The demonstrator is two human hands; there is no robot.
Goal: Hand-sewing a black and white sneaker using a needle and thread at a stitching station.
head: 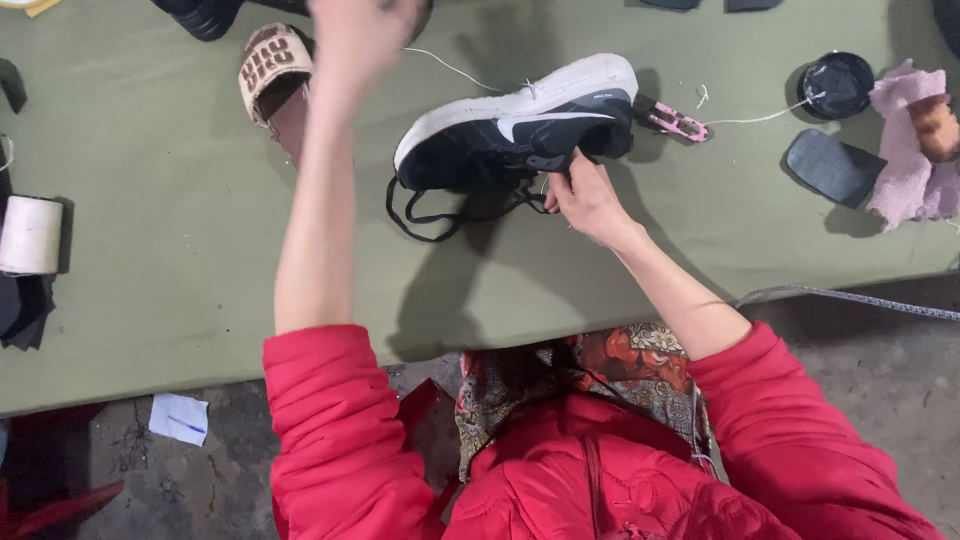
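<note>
A black sneaker (520,125) with a white sole lies on its side on the green table (180,250), its black laces trailing toward me. My right hand (585,195) grips the sneaker's upper at the opening. A white thread (455,68) runs from the sole up to my left hand (355,35), which is raised high at the table's far side, fingers pinched shut on the thread. Both red sleeves are pushed up.
A tan slipper (272,70) lies at the far left. A pink tool (678,122), a black round lid (838,84), a dark insole (832,166) and pink cloth (905,150) sit at the right. A white thread spool (30,235) is at the left edge.
</note>
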